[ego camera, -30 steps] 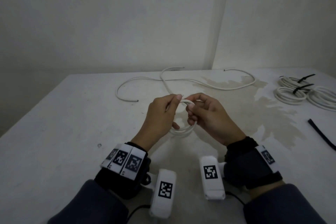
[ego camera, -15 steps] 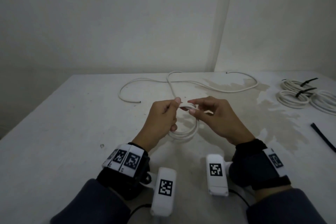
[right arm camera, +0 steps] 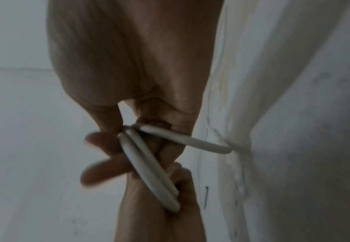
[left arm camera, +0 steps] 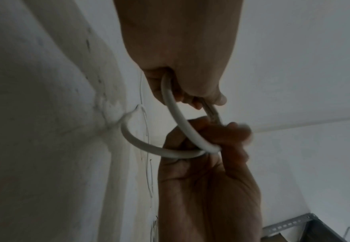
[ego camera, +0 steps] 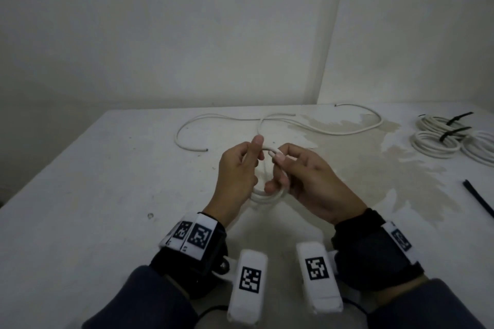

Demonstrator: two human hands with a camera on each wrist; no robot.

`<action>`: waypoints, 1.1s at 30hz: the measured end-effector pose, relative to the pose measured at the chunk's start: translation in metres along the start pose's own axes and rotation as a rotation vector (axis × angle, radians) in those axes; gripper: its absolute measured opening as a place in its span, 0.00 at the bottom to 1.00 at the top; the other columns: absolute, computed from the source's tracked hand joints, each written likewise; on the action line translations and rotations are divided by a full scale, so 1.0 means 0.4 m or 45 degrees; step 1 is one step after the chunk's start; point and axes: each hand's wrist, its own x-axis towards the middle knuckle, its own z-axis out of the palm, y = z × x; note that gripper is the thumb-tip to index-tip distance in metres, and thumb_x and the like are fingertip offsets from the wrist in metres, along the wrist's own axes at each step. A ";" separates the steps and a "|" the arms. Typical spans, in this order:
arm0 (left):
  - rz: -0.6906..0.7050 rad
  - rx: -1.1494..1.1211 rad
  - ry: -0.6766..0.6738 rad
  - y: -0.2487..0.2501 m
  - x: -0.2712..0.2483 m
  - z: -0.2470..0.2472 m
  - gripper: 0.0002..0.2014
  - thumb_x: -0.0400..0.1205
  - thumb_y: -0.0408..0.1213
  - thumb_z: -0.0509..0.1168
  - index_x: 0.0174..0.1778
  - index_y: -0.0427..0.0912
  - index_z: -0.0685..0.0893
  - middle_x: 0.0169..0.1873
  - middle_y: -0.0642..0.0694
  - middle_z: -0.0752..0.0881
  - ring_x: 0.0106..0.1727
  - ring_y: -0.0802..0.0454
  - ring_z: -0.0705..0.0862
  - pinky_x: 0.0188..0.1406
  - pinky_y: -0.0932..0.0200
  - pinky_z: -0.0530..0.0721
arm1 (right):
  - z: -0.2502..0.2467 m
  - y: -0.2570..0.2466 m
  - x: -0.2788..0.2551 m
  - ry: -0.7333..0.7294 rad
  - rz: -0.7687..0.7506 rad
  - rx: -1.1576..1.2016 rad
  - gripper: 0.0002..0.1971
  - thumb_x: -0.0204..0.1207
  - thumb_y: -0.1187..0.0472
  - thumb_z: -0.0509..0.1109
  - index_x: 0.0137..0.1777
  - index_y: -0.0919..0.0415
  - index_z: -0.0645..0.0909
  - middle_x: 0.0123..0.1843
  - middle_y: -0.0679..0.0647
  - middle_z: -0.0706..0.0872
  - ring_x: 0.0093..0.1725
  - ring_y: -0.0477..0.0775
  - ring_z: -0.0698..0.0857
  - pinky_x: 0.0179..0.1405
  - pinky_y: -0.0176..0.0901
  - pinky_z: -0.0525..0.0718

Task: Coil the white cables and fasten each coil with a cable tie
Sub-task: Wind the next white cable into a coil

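A small coil of white cable (ego camera: 264, 196) hangs between my two hands above the middle of the table. My left hand (ego camera: 242, 165) grips the coil's left side, thumb up (left arm camera: 182, 91). My right hand (ego camera: 288, 165) pinches the loop's top and curls fingers through the coil (right arm camera: 149, 163). The cable's loose tail (ego camera: 263, 128) runs away from the hands toward the table's far edge. A second loose white cable (ego camera: 187, 128) lies curved at the back left. A black cable tie (ego camera: 478, 201) lies at the right edge.
Several finished white coils (ego camera: 433, 144) bound with black ties (ego camera: 454, 132) lie at the far right. A brownish stain (ego camera: 374, 168) spreads across the table right of my hands. Walls meet in a corner behind the white table (ego camera: 80, 195).
Both hands stay at the coil; the right hand has turned and slid its fingers down through the loop, and the tail has been drawn in a little.
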 end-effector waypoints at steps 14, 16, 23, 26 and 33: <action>-0.425 0.126 0.037 -0.052 0.000 -0.019 0.12 0.81 0.41 0.68 0.37 0.37 0.81 0.25 0.46 0.82 0.22 0.54 0.81 0.34 0.55 0.84 | -0.035 0.001 0.018 0.211 -0.098 0.690 0.10 0.82 0.60 0.57 0.38 0.59 0.69 0.20 0.44 0.63 0.17 0.40 0.62 0.26 0.33 0.76; -0.423 0.203 -0.068 -0.052 -0.004 -0.018 0.13 0.81 0.40 0.67 0.36 0.34 0.83 0.25 0.43 0.84 0.25 0.53 0.82 0.34 0.60 0.81 | -0.039 -0.001 0.018 0.221 -0.117 0.712 0.10 0.82 0.60 0.57 0.38 0.58 0.69 0.20 0.44 0.63 0.17 0.40 0.62 0.26 0.33 0.77; -0.327 -0.274 -0.157 -0.032 -0.007 -0.008 0.03 0.84 0.24 0.59 0.50 0.32 0.78 0.42 0.40 0.87 0.44 0.51 0.87 0.44 0.60 0.88 | -0.047 0.021 0.033 0.726 -0.197 0.681 0.12 0.86 0.64 0.55 0.39 0.60 0.70 0.20 0.46 0.64 0.17 0.42 0.63 0.24 0.34 0.78; -0.167 -0.284 -0.154 -0.024 -0.011 -0.007 0.05 0.84 0.25 0.60 0.50 0.34 0.81 0.44 0.42 0.90 0.46 0.53 0.89 0.49 0.57 0.89 | -0.059 0.028 0.032 0.677 -0.088 0.625 0.11 0.86 0.64 0.57 0.40 0.62 0.71 0.20 0.46 0.64 0.16 0.42 0.62 0.22 0.33 0.76; -0.189 -0.472 -0.169 -0.018 -0.021 -0.010 0.13 0.86 0.30 0.59 0.64 0.40 0.82 0.53 0.40 0.90 0.52 0.46 0.90 0.51 0.51 0.89 | -0.046 0.020 0.023 0.366 0.067 0.401 0.12 0.85 0.63 0.57 0.39 0.62 0.73 0.20 0.46 0.63 0.16 0.41 0.61 0.22 0.33 0.72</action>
